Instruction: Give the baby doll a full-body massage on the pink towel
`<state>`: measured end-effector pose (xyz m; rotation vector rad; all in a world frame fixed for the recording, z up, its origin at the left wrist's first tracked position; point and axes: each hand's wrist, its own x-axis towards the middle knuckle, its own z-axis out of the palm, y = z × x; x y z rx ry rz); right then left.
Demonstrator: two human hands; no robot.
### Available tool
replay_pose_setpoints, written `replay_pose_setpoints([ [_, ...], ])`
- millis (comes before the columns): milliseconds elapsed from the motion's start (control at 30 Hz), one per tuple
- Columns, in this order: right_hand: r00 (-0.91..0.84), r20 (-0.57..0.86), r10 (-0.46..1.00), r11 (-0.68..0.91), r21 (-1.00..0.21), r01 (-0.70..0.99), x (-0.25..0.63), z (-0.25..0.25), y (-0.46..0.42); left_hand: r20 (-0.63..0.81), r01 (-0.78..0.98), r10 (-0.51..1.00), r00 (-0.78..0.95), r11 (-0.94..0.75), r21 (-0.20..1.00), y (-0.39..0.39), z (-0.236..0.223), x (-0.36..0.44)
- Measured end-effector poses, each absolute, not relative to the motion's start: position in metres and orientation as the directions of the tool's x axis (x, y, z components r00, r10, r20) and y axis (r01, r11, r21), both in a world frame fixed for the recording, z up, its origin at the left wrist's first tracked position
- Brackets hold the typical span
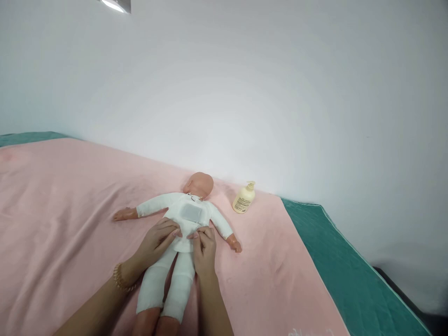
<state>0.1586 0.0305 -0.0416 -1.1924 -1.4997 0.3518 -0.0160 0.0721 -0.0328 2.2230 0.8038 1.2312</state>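
A baby doll (182, 245) with a white cloth body and tan plastic head, hands and legs lies stretched out, its arms spread. No face shows on its smooth head. A grey rectangular patch (191, 213) sits on the upper torso. Over the left side of the doll's waist, my left hand (163, 238) has its fingers curled, thumb against index finger, pinching at the white cloth. My right hand (205, 247) is closed in a similar pinch on the waist's right side. What lies right between the fingertips is hard to make out.
A pale yellow pump bottle (244, 198) stands right of the doll, near the wall (245, 93). Beneath everything spreads a wrinkled pink sheet (70, 210), with a green cover (339, 252) showing at the right. A bright lamp (114, 5) is at top left.
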Motion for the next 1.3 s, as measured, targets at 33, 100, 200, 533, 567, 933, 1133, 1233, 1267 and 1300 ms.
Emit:
replay_pose_setpoints([
  [33, 0.155, 0.573, 0.805, 0.445, -0.756, 0.48, 0.159, -0.041, 0.03, 0.592, 0.273, 0.686, 0.423, -0.72, 0.639, 0.072, -0.032, -0.016],
  [100, 0.163, 0.57, 0.805, 0.435, -0.754, 0.492, 0.159, -0.04, 0.031, 0.584, 0.302, 0.694, 0.422, -0.715, 0.631, 0.071, -0.029, -0.015],
  [200, 0.159, 0.515, 0.842, 0.382, -0.778, 0.498, 0.158, -0.042, 0.035, 0.544, 0.34, 0.719, 0.433, -0.689, 0.64, 0.073, -0.028, -0.012],
  [533, 0.187, 0.483, 0.855, 0.351, -0.806, 0.477, 0.156, -0.038, 0.033, 0.532, 0.344, 0.742, 0.408, -0.665, 0.663, 0.073, -0.028, -0.013],
  [567, 0.199, 0.497, 0.845, 0.361, -0.803, 0.474, 0.156, -0.036, 0.032, 0.541, 0.345, 0.739, 0.401, -0.669, 0.658, 0.073, -0.027, -0.013],
  [933, 0.174, 0.482, 0.859, 0.336, -0.787, 0.518, 0.16, -0.045, 0.04, 0.5, 0.393, 0.754, 0.426, -0.652, 0.649, 0.078, -0.028, -0.012],
  [1133, 0.199, 0.522, 0.83, 0.371, -0.781, 0.502, 0.159, -0.045, 0.037, 0.536, 0.403, 0.753, 0.382, -0.658, 0.636, 0.076, -0.034, -0.013],
  [1233, 0.187, 0.53, 0.827, 0.371, -0.765, 0.527, 0.159, -0.045, 0.038, 0.534, 0.42, 0.764, 0.361, -0.645, 0.639, 0.075, -0.033, -0.012],
  [1267, 0.179, 0.525, 0.832, 0.363, -0.759, 0.54, 0.159, -0.046, 0.038, 0.529, 0.428, 0.767, 0.363, -0.641, 0.637, 0.075, -0.033, -0.012],
  [1300, 0.171, 0.519, 0.837, 0.355, -0.755, 0.552, 0.159, -0.047, 0.039, 0.521, 0.437, 0.769, 0.369, -0.639, 0.633, 0.075, -0.033, -0.011],
])
